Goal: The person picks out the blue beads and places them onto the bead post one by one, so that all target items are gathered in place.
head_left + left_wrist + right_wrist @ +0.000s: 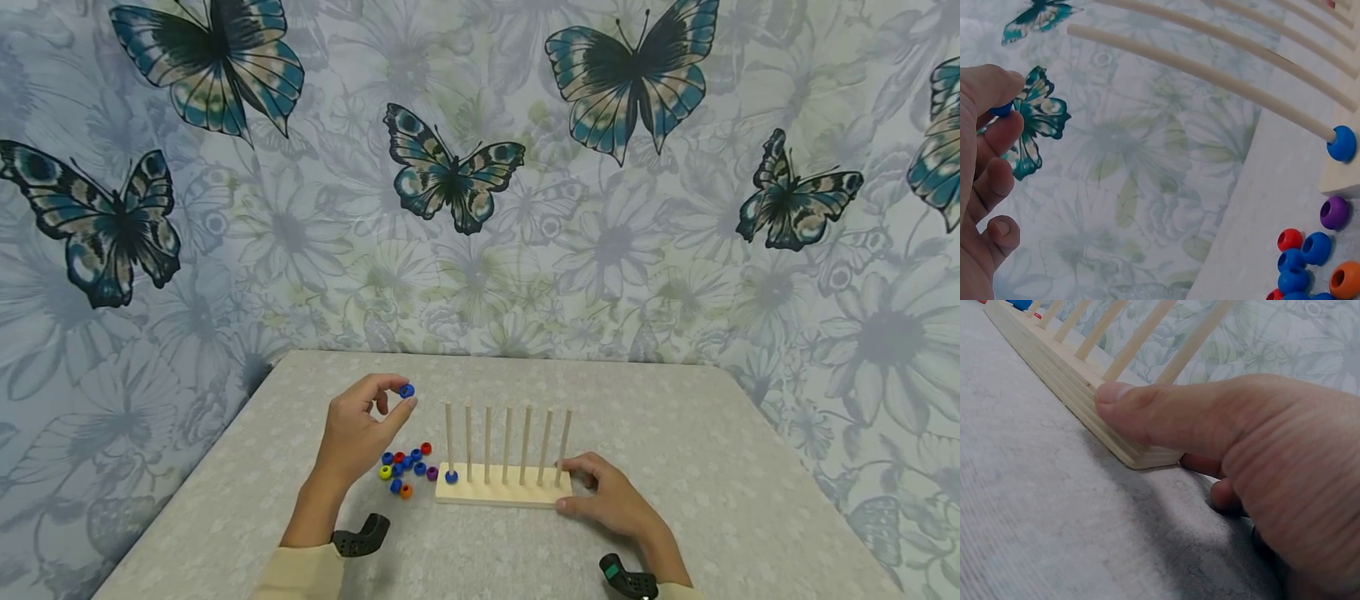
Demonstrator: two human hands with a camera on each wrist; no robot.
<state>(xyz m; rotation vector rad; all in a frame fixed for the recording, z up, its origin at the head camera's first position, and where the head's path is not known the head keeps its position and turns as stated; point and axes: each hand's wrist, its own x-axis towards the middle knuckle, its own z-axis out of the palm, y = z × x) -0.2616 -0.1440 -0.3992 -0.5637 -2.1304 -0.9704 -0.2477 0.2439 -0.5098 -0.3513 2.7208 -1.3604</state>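
My left hand pinches a blue bead between thumb and forefinger, raised to the left of the peg tops. In the left wrist view, fingers mostly cover that blue bead. A pale wooden peg board with a row of several upright pegs stands on the table. One blue bead sits at the foot of its leftmost peg. My right hand grips the board's right end, with the thumb on the front edge and the fingers round behind.
Left of the board lies a loose group of beads: several blue ones, red, a yellow bead, an orange bead and a purple bead. A light patterned cloth covers the table. Behind it rises a wall with butterfly prints.
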